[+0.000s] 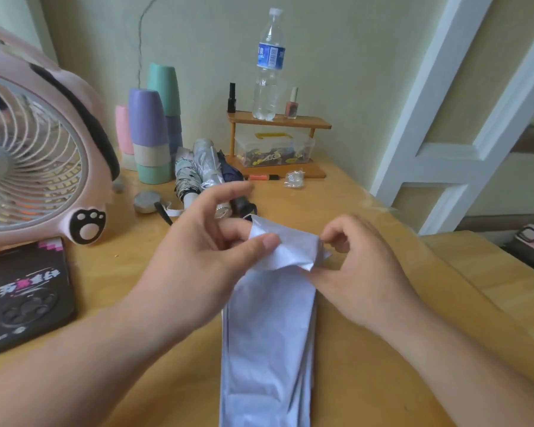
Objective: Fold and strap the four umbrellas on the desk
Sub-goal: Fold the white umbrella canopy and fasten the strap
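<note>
Item: pale lavender umbrella [269,334], lying lengthwise on the tabletop [321,192]. We pinch its far end with our left hand [204,241] and right hand [361,266]. Three bundled umbrellas [204,167] lie beyond.

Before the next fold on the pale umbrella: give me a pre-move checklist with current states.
1. Left hand pinches the far end of the pale umbrella: ok.
2. Right hand pinches the same end: ok.
3. Canopy lies flat lengthwise on the desk: ok.
4. Far end smooth: not ok, the fabric is crumpled between the hands.
5. Strap found: cannot tell, none in view on this umbrella.
6. Three other umbrellas lie apart beyond the hands, and the phone lies off to the left, so neither is in the way: ok.
</note>
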Action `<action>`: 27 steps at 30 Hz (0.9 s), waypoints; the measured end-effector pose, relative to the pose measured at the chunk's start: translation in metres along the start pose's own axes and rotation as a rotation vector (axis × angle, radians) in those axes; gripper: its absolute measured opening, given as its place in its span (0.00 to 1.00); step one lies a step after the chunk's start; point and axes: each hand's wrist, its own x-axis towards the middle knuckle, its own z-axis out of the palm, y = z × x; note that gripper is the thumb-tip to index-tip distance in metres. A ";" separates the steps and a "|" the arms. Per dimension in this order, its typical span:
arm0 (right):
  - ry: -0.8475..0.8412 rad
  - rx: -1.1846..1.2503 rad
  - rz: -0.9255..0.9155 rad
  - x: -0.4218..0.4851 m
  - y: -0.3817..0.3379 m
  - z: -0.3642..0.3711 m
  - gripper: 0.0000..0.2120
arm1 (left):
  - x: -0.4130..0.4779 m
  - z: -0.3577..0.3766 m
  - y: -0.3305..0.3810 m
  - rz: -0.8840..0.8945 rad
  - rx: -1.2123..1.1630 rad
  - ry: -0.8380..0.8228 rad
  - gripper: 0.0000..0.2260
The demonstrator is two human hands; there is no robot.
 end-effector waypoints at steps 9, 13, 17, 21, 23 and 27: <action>-0.286 -0.195 -0.235 0.003 0.012 0.031 0.27 | 0.107 0.014 0.035 -0.093 0.263 0.038 0.19; -0.423 -0.272 -0.165 0.004 0.016 0.031 0.40 | 0.113 0.006 0.029 0.058 0.845 0.064 0.25; -0.445 -0.166 -0.095 0.005 0.024 0.031 0.35 | 0.087 -0.022 -0.007 -0.198 1.132 -0.189 0.30; -0.399 0.001 -0.011 0.009 0.030 0.036 0.35 | 0.083 -0.028 -0.036 -0.381 1.259 -0.288 0.39; -0.288 0.093 0.068 0.009 0.032 0.038 0.35 | 0.083 -0.024 -0.040 -0.387 1.224 -0.223 0.40; -0.099 0.222 0.437 0.019 0.037 0.031 0.44 | 0.091 -0.021 -0.039 -0.493 1.113 -0.152 0.53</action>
